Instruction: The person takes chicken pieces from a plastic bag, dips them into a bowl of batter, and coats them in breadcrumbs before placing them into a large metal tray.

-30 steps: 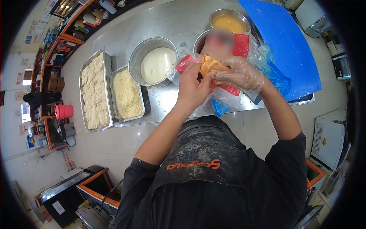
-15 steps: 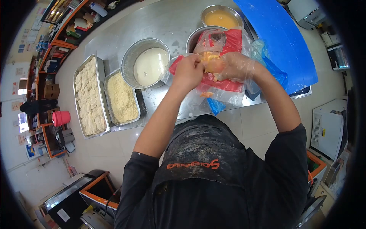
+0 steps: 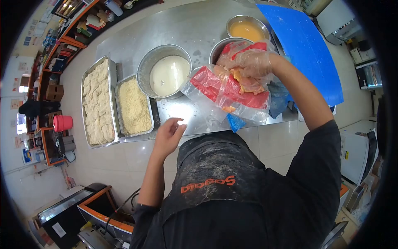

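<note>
My left hand (image 3: 169,137) is in front of the table edge, empty, with its fingers apart. My right hand (image 3: 257,62), in a thin clear plastic glove, is curled over pinkish-yellow raw meat that looks like chicken (image 3: 248,85). Its fingertips are partly hidden by glove and plastic. Under the meat lies a red and clear plastic bag (image 3: 206,84), spread over the table and partly over a metal bowl (image 3: 214,53). A small scrap of orange meat (image 3: 228,109) and a blue piece of plastic (image 3: 235,123) lie near the front edge.
Left of the bag stands a deep metal pot (image 3: 143,76) of pale batter. Farther left are a tray of yellowish crumbs (image 3: 134,108) and a larger tray of coated pieces (image 3: 98,103). A bowl of orange liquid (image 3: 247,30) and a blue board (image 3: 304,50) are at right.
My left hand has let go of the meat and bag and moved down and left, off the table. My right hand has moved slightly up. The bag now lies flatter.
</note>
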`<action>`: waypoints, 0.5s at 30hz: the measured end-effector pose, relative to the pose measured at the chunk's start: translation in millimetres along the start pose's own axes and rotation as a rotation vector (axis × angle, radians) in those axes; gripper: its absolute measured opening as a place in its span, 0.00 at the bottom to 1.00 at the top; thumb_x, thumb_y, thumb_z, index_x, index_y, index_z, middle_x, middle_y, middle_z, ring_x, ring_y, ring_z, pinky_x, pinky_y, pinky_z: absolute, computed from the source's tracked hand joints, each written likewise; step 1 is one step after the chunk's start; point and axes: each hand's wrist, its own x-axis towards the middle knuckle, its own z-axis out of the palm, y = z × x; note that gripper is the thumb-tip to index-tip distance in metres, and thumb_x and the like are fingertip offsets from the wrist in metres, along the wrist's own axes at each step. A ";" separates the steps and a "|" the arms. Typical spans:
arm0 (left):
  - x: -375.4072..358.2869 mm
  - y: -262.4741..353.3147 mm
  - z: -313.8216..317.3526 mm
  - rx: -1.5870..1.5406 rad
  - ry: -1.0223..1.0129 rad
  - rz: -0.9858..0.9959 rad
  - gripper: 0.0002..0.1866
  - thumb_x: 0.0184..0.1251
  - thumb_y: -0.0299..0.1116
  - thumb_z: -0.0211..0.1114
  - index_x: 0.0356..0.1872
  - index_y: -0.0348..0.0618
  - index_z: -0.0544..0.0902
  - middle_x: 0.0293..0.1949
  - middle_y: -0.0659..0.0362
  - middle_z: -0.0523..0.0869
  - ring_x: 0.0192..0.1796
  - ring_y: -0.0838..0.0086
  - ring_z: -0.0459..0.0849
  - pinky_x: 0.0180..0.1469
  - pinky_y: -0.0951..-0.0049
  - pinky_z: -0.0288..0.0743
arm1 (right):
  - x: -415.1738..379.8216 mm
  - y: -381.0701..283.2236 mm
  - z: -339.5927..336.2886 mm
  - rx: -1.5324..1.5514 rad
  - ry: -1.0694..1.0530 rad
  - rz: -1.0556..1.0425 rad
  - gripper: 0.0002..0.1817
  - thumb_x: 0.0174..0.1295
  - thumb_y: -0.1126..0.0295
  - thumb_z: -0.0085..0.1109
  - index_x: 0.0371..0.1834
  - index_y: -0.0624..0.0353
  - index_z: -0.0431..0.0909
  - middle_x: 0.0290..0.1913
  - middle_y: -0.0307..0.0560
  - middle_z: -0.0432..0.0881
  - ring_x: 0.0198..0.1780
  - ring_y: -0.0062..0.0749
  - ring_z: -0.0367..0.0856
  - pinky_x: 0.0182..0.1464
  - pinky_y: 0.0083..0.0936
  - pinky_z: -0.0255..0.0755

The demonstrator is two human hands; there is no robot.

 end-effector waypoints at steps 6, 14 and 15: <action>-139.5 -199.8 -12.4 0.317 0.169 -0.473 0.24 0.63 0.50 0.69 0.47 0.38 0.80 0.30 0.47 0.85 0.34 0.60 0.85 0.37 0.63 0.77 | 5.9 -2.7 -26.2 0.079 -0.295 0.106 0.16 0.52 0.65 0.63 0.43 0.60 0.85 0.34 0.52 0.86 0.38 0.40 0.84 0.43 0.35 0.76; -416.5 -435.4 57.1 0.373 -0.411 -1.216 0.31 0.66 0.58 0.63 0.40 0.31 0.80 0.37 0.40 0.86 0.42 0.48 0.85 0.45 0.56 0.78 | -19.1 2.2 -13.7 0.376 -0.237 0.191 0.10 0.55 0.66 0.61 0.27 0.64 0.81 0.23 0.44 0.80 0.26 0.28 0.79 0.31 0.28 0.73; -420.6 -431.8 61.0 0.324 -0.414 -1.234 0.31 0.66 0.58 0.62 0.40 0.30 0.80 0.37 0.40 0.86 0.41 0.48 0.85 0.44 0.56 0.78 | -22.4 2.3 -10.3 0.357 -0.215 0.283 0.10 0.56 0.66 0.61 0.26 0.63 0.80 0.23 0.44 0.79 0.26 0.27 0.79 0.31 0.28 0.73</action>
